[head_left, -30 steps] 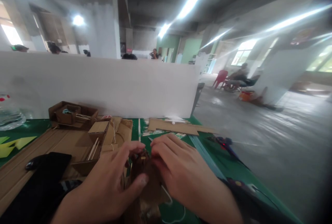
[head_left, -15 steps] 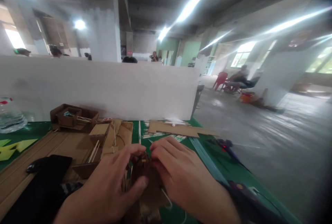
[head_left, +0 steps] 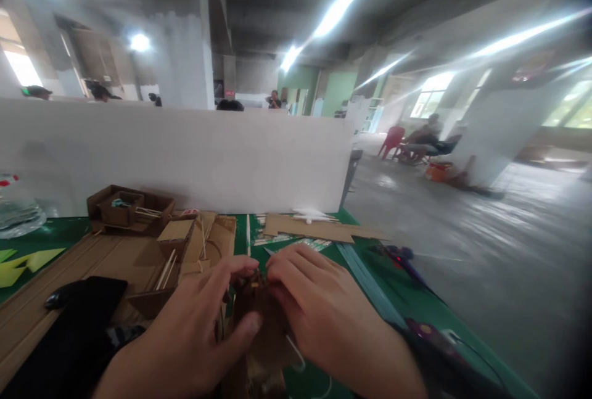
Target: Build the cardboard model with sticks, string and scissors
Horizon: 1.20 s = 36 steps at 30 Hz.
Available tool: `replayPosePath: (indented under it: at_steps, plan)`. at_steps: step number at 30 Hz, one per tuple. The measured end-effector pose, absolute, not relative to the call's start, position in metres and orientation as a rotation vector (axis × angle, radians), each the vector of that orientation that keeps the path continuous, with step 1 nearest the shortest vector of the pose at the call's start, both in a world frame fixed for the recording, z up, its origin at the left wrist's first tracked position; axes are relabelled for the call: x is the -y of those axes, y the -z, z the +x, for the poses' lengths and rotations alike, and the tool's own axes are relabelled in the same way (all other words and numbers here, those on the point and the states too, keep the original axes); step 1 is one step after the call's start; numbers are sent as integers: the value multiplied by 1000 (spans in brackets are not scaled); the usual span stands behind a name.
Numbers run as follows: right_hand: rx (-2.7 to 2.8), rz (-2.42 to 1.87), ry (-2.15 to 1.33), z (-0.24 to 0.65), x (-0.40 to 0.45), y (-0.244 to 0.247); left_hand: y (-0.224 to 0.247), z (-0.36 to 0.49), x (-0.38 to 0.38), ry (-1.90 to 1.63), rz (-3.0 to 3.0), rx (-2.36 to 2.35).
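A small brown cardboard piece (head_left: 271,337) stands between my hands, low in the middle of the view. My left hand (head_left: 185,325) curls around its left side, fingers bent at the far end and thumb lying over the near face. The fingers of my right hand (head_left: 319,312) are pinched together at its upper right edge, and whatever is between their tips is hidden. Small brown bits (head_left: 255,285) show at the top, between the two hands. A white string (head_left: 296,353) hangs beside my right hand. A pointed blade tip (head_left: 269,251) pokes out beyond my right fingers.
Left lie a large cardboard sheet (head_left: 99,257), an open cardboard box (head_left: 104,217), thin sticks (head_left: 165,269), yellow paper (head_left: 34,261) and a clear bottle (head_left: 18,211). A cardboard strip (head_left: 309,227) lies ahead before a white partition (head_left: 208,158). A dark glue-gun-like tool (head_left: 402,255) with a red light lies right.
Both hands stay almost where they were around the cardboard piece, with only a slight shift of the fingers. The whole view has moved a few pixels.
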State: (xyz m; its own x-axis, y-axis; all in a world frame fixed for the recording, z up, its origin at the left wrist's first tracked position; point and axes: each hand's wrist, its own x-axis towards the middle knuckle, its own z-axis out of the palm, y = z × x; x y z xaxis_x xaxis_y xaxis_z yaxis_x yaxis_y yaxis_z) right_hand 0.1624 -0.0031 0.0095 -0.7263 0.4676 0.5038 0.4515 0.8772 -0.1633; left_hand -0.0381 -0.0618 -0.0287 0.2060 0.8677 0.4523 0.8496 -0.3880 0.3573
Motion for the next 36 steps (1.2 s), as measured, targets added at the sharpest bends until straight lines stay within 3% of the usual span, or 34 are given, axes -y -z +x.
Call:
replayPosePath:
  at_steps: [36]
  plan:
    - [2509,-733,-119,164,4,-11,28,-35,63,-939,2362,-1720]
